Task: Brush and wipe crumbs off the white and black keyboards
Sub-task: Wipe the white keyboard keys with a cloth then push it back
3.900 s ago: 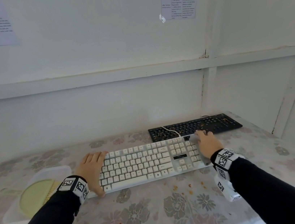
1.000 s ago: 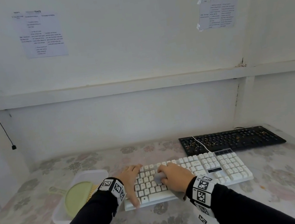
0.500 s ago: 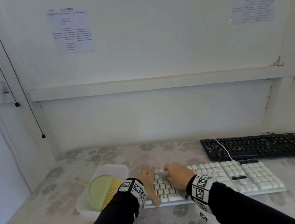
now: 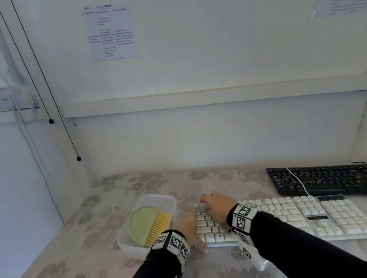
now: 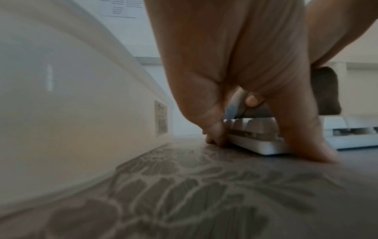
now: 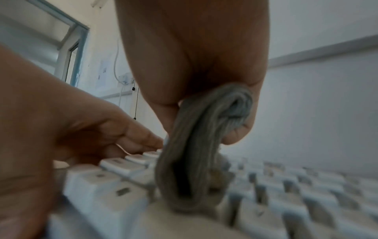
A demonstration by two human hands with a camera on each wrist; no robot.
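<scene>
The white keyboard [image 4: 290,215] lies across the floral table, and the black keyboard [image 4: 339,178], speckled with crumbs, lies behind its right half. My left hand [image 4: 190,227] rests on the white keyboard's left end with straight fingers and its thumb at the front edge. In the left wrist view the left hand [image 5: 235,80] stands over that corner of the keyboard [image 5: 255,139]. My right hand [image 4: 217,204] grips a bunched grey cloth [image 4: 202,206] on the top-left keys. The right wrist view shows the cloth [image 6: 200,161] pressed onto the keys [image 6: 114,163].
A clear plastic container [image 4: 155,195] stands just left of the white keyboard and holds a green brush with yellow bristles [image 4: 147,226]. A white cable [image 4: 298,180] crosses the black keyboard. Walls close the table at the back and left.
My right hand has wiped the cloth leftward along the white keyboard, from its right end to its top-left keys. The head view has swung left. My left hand stays at the left end.
</scene>
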